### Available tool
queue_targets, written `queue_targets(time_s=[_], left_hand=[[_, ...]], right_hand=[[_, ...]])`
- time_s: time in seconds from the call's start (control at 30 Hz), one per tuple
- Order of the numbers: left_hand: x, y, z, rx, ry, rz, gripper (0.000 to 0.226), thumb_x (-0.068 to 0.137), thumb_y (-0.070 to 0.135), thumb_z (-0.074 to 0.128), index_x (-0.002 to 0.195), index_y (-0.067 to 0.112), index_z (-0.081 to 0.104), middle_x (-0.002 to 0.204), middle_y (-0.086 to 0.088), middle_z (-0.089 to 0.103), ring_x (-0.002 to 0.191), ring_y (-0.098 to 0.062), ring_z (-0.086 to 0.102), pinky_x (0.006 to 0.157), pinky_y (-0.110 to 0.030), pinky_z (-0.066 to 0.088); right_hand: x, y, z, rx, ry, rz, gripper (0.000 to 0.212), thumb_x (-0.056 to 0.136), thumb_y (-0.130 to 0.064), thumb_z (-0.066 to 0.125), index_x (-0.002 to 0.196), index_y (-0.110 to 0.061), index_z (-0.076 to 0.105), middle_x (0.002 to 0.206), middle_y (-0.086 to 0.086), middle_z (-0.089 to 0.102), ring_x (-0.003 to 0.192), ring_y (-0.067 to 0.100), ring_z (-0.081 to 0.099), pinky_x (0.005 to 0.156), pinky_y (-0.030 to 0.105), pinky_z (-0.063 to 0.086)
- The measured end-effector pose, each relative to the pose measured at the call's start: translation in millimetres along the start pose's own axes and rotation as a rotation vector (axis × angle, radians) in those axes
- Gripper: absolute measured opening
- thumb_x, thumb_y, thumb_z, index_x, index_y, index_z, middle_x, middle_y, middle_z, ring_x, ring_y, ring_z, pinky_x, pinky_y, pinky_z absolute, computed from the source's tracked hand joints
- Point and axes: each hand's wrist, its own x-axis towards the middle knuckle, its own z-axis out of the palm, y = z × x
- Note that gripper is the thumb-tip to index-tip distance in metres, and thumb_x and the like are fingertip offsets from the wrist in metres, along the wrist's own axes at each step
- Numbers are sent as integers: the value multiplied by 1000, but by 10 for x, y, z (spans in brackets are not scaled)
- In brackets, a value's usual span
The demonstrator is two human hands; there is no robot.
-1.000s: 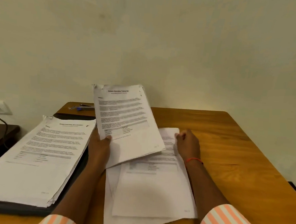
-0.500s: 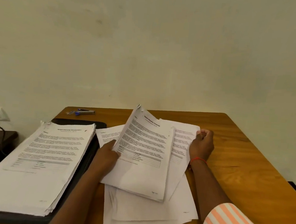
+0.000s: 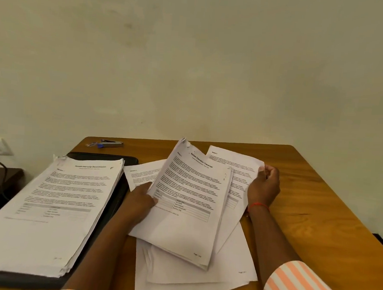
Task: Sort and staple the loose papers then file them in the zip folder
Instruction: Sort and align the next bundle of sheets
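Head view: your left hand grips the transcript set above the loose papers. Your right hand pinches a sheet by its corner. Square the edges first; the stapler lies beyond the zip folder.

A paper stack lies on the folder along the desk's left edge. The stapler sits at the far left corner. Loose sheets lie mid-desk by the near edge, a bundle over them.
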Motion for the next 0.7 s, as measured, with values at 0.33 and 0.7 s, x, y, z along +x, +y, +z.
queue_targets(time_s=[0.33, 0.7], left_hand=[[2, 5, 44, -91, 86, -24, 33, 102, 6, 54, 128, 26, 51, 103, 11, 58, 89, -9, 59, 61, -22, 47], [-27, 30, 47, -91, 173, 49, 29, 102, 15, 57, 122, 34, 46, 97, 19, 54, 87, -6, 60, 62, -21, 49]], right_hand=[[-178, -23, 107, -21, -697, 141, 28, 96, -30, 66, 123, -23, 68, 116, -3, 74, 100, 18, 72, 89, 45, 59], [-312, -110, -53, 253, -1009, 262, 50, 88, 8, 66, 134, -9, 59, 128, 10, 68, 114, 29, 68, 99, 52, 53]])
